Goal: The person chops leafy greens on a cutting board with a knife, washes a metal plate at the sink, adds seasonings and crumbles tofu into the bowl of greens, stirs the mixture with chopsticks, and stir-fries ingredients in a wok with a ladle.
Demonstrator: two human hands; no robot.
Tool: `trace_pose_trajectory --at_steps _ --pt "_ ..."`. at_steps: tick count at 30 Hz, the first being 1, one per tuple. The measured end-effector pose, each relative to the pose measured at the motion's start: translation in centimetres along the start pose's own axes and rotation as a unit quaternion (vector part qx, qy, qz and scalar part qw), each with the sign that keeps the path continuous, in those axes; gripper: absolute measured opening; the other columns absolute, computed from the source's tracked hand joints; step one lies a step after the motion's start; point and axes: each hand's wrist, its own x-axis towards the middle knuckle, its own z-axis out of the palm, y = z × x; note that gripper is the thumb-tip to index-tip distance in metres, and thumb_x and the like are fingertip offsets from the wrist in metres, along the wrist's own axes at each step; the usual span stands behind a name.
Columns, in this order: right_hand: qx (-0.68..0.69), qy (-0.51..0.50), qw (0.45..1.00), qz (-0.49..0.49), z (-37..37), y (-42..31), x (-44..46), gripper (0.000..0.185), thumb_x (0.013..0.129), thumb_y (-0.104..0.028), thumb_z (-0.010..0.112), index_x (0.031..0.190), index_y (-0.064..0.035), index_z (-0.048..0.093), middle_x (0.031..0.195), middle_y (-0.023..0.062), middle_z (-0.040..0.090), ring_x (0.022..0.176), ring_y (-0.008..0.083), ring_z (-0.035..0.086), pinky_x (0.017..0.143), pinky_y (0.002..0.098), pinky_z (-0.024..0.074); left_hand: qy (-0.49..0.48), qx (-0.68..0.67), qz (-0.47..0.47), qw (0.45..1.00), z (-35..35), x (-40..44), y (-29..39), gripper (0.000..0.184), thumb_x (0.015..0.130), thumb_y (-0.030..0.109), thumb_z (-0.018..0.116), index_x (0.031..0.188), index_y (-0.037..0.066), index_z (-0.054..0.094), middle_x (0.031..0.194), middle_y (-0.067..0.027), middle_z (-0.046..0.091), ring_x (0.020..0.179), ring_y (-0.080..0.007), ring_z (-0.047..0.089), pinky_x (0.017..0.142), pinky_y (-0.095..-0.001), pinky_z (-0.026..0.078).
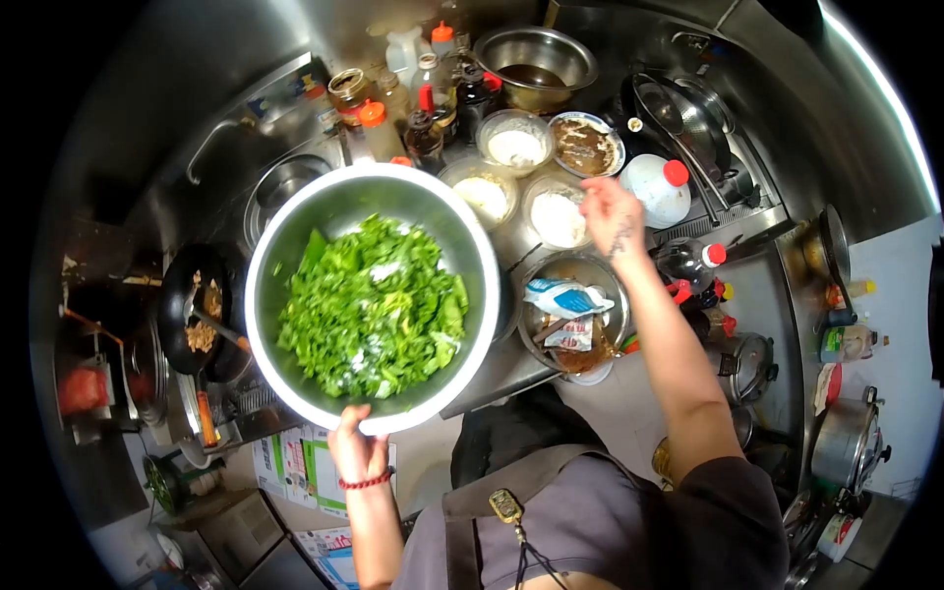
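My left hand [359, 447] grips the near rim of a large steel bowl [467, 231], which holds chopped green leaves [379, 305] with white powder on them in patches. My right hand [612, 214] is at the right edge of a clear bowl of white powder [558, 218], its fingers bent together; whether they pinch anything is too small to tell. Two more bowls of white stuff, one behind [515, 147] and one to the left [482, 197], stand close by. In front of them a steel basin [619, 315] holds a blue and white packet [567, 296] and another packet.
Bottles and jars [425, 138] crowd the back, beside a steel basin of dark liquid [536, 74]. A white jug with a red cap [656, 189] and strainers [678, 108] are at right. At far left, a black wok [182, 334] holds brown pieces and a ladle.
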Motion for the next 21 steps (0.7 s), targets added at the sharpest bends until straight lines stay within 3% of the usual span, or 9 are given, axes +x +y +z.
trace_pose_trajectory --at_steps 4,6,9,12,13,14,16,17,21 --pt "-0.054 -0.055 0.992 -0.103 6.0 3.5 0.8 0.017 0.078 -0.006 0.051 0.089 -0.0035 0.063 0.072 0.0218 0.062 0.069 0.0382 0.062 0.061 0.0411 0.0495 -0.001 -0.003 0.012 1.0 -1.1 -0.6 0.2 0.016 0.071 -0.005 0.054 0.085 -0.002 0.051 0.075 -0.0106 0.057 0.059 -0.0236 0.059 0.045 -0.0315 0.05" --pt "-0.111 -0.121 0.984 -0.063 8.3 4.9 1.5 0.018 0.077 -0.005 0.05 0.089 -0.0025 0.063 0.075 0.0234 0.062 0.072 0.0411 0.061 0.063 0.0428 0.0499 0.04 0.003 0.035 0.999 -0.6 -1.3 0.3 0.018 0.07 -0.005 0.054 0.087 -0.002 0.051 0.075 -0.0108 0.057 0.057 -0.0233 0.058 0.042 -0.0296 0.046" --pt "-0.144 -0.205 0.966 -0.067 9.4 6.1 1.9 0.018 0.076 -0.004 0.05 0.087 -0.0015 0.065 0.075 0.0234 0.062 0.072 0.0411 0.062 0.064 0.0425 0.0506 0.077 -0.006 0.051 0.996 -0.3 -2.0 0.1 0.019 0.07 -0.005 0.054 0.089 -0.002 0.051 0.077 -0.0112 0.057 0.059 -0.0242 0.058 0.046 -0.0322 0.051" --pt "-0.09 -0.205 0.972 -0.069 9.9 6.4 1.8 0.018 0.076 -0.005 0.051 0.083 0.0007 0.066 0.077 0.0235 0.062 0.073 0.0411 0.062 0.066 0.0411 0.0513 0.066 0.002 0.043 0.997 -0.4 -2.4 0.5 0.02 0.071 -0.005 0.054 0.09 -0.002 0.05 0.079 -0.011 0.057 0.062 -0.0242 0.059 0.05 -0.034 0.053" --pt "-0.093 -0.202 0.974 -0.053 9.6 6.2 1.8 0.018 0.075 -0.006 0.051 0.081 0.001 0.067 0.072 0.0194 0.064 0.067 0.0331 0.065 0.064 0.0362 0.0522 0.066 0.002 0.042 0.997 -0.7 -2.3 0.5 0.02 0.071 -0.005 0.054 0.09 -0.002 0.05 0.079 -0.011 0.057 0.062 -0.0242 0.059 0.05 -0.034 0.053" --pt "-0.093 -0.202 0.973 -0.054 9.2 6.1 2.1 0.018 0.075 -0.006 0.051 0.081 0.001 0.067 0.072 0.0194 0.064 0.067 0.0331 0.065 0.064 0.0362 0.0522 0.061 0.012 0.036 0.997 -1.1 -2.0 0.4 0.021 0.071 -0.005 0.054 0.091 -0.002 0.05 0.079 -0.0106 0.056 0.063 -0.024 0.059 0.051 -0.0346 0.054" --pt "0.049 -0.265 0.944 0.189 8.3 5.9 3.2 0.019 0.075 -0.007 0.05 0.078 -0.0001 0.067 0.065 0.0138 0.065 0.06 0.022 0.065 0.061 0.0309 0.0514 0.059 0.02 0.03 0.998 -1.4 -1.5 0.2 0.021 0.071 -0.006 0.054 0.091 -0.001 0.05 0.079 -0.0102 0.056 0.063 -0.0238 0.059 0.053 -0.0352 0.054" --pt "0.054 -0.25 0.95 0.18 8.2 6.4 3.5 0.02 0.076 -0.007 0.049 0.081 -0.0014 0.068 0.06 0.0092 0.064 0.056 0.0141 0.062 0.058 0.0275 0.0501 0.06 0.026 0.038 0.997 -1.6 -1.2 0.1 0.021 0.071 -0.006 0.054 0.091 -0.001 0.05 0.078 -0.0096 0.055 0.063 -0.0236 0.058 0.054 -0.036 0.055" --pt "-0.002 -0.229 0.969 0.088 2.9 0.3 4.6 0.02 0.078 -0.007 0.05 0.088 -0.0023 0.066 0.063 0.0092 0.065 0.058 0.0155 0.063 0.058 0.0275 0.0494 0.056 0.021 0.045 0.997 -1.0 -1.0 -0.1 0.021 0.07 -0.007 0.054 0.09 0.0 0.05 0.078 -0.008 0.053 0.065 -0.0227 0.058 0.057 -0.0394 0.056"
